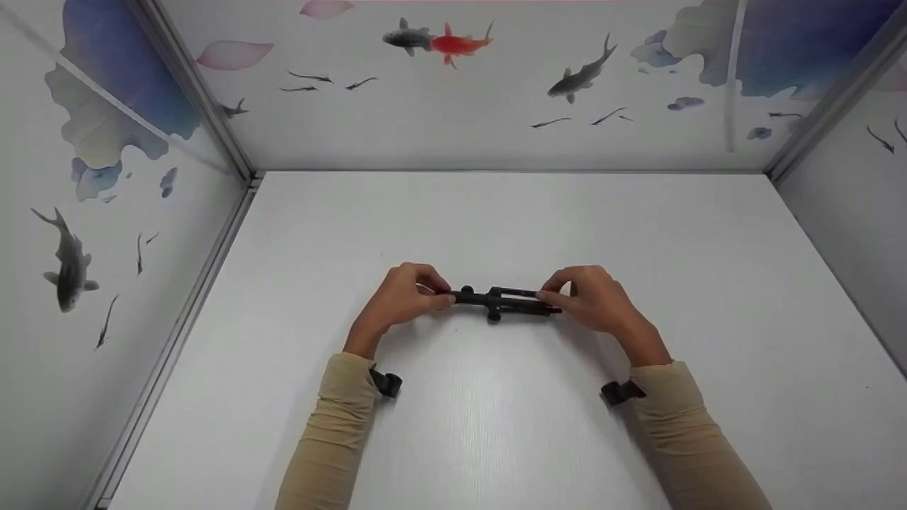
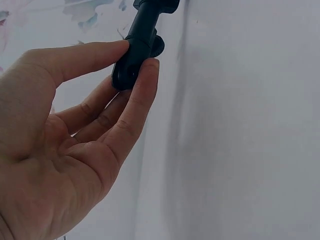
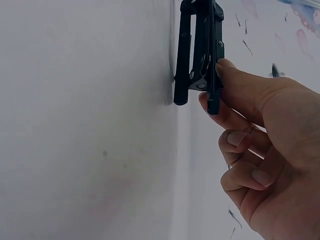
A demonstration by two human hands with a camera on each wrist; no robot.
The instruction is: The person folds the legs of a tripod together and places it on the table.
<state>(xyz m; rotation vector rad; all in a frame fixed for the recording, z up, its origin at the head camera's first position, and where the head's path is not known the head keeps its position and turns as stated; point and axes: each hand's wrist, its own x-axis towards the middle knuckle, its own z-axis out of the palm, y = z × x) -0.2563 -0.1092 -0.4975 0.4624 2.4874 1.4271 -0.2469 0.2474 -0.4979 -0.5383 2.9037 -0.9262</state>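
Note:
A small black tripod (image 1: 507, 303) with round knobs and slim legs lies sideways between both hands, over the middle of the table. My left hand (image 1: 405, 297) pinches its plain round end between thumb and fingertips. In the left wrist view, the tripod's end (image 2: 131, 65) shows a slot, with a knob on its side. At the other end, my right hand (image 1: 596, 297) pinches the tip of one leg with thumb and index finger, its other fingers curled loosely. Seen from the right wrist, the legs (image 3: 182, 65) run side by side, slightly apart, with braces between them.
The white table (image 1: 482, 439) stretches around both hands. White panels with painted fish (image 1: 577, 74) and blue blotches stand at the back and both sides, joined by metal edge strips (image 1: 205, 283). Black wrist devices (image 1: 388, 384) stick out from the tan sleeves (image 1: 326, 432).

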